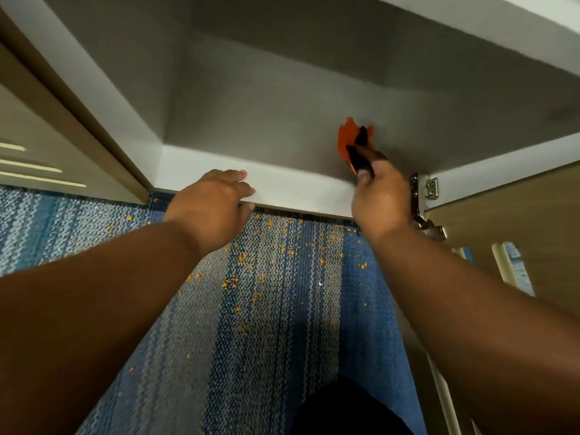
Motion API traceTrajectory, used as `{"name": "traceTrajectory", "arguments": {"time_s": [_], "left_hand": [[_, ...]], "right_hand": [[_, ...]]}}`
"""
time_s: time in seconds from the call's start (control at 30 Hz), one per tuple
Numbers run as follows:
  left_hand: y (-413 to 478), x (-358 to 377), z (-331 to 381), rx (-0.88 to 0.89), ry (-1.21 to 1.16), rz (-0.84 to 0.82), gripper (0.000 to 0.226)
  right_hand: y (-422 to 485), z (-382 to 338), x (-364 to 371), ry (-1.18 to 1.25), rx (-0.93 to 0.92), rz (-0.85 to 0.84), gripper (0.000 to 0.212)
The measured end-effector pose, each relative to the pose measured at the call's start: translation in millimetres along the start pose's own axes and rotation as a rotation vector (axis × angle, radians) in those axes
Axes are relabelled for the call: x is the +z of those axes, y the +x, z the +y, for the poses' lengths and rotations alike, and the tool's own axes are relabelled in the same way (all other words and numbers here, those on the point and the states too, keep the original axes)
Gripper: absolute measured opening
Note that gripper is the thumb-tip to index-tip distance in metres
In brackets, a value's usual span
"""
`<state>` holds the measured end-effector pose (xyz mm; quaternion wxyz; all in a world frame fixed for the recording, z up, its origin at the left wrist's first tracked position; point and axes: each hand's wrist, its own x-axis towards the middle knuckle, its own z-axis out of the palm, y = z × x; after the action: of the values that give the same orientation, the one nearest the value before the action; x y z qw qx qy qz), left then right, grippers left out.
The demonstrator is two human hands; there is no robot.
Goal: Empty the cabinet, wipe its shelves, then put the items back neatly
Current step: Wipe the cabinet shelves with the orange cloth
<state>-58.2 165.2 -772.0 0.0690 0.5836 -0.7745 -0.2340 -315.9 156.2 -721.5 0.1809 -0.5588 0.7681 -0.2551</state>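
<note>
The open cabinet shows a bare grey bottom shelf (251,120) with a white front edge (298,186); nothing stands on it. My left hand (213,202) rests flat on that white front edge, fingers spread and holding nothing. My right hand (379,199) grips the black handle of an orange duster (348,138). The duster's orange head presses on the shelf floor toward the right, a little inside the front edge.
Both wood-look cabinet doors stand open: the left door (72,127) and the right door (514,215) with metal hinges (423,196). Blue and grey striped carpet (266,324) lies below, sprinkled with small orange bits (241,259). A dark shape (348,409), perhaps my knee, sits at the bottom.
</note>
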Motion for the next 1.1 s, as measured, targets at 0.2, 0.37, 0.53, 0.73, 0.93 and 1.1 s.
{"name": "traceTrajectory", "arguments": {"time_s": [0.2, 0.37, 0.53, 0.73, 0.93, 1.1], "left_hand": [[-10.3, -3.8, -15.3, -0.078, -0.004, 0.087, 0.036], [-12.1, -8.9, -20.3, -0.072, -0.015, 0.134, 0.027], [-16.4, -9.5, -19.7, -0.076, -0.051, 0.132, 0.033], [-20.4, -10.9, -19.7, -0.081, -0.036, 0.089, 0.039], [-36.0, -17.0, -25.3, -0.119, 0.043, 0.153, 0.024], [-56.3, -21.9, -41.8, -0.19, 0.026, 0.09, 0.04]], "right_hand": [[-13.5, -17.8, 34.1, 0.196, -0.055, -0.524, 0.035], [34.9, -21.3, 15.7, 0.531, 0.237, -0.296, 0.02], [52.2, 10.1, 30.3, -0.086, 0.118, -0.196, 0.042], [48.1, -2.3, 61.0, -0.356, -0.218, -0.253, 0.073], [1.5, -40.8, 116.3, -0.246, -0.499, -0.372, 0.048], [14.1, -10.6, 61.7, 0.065, -0.212, -0.244, 0.033]]}}
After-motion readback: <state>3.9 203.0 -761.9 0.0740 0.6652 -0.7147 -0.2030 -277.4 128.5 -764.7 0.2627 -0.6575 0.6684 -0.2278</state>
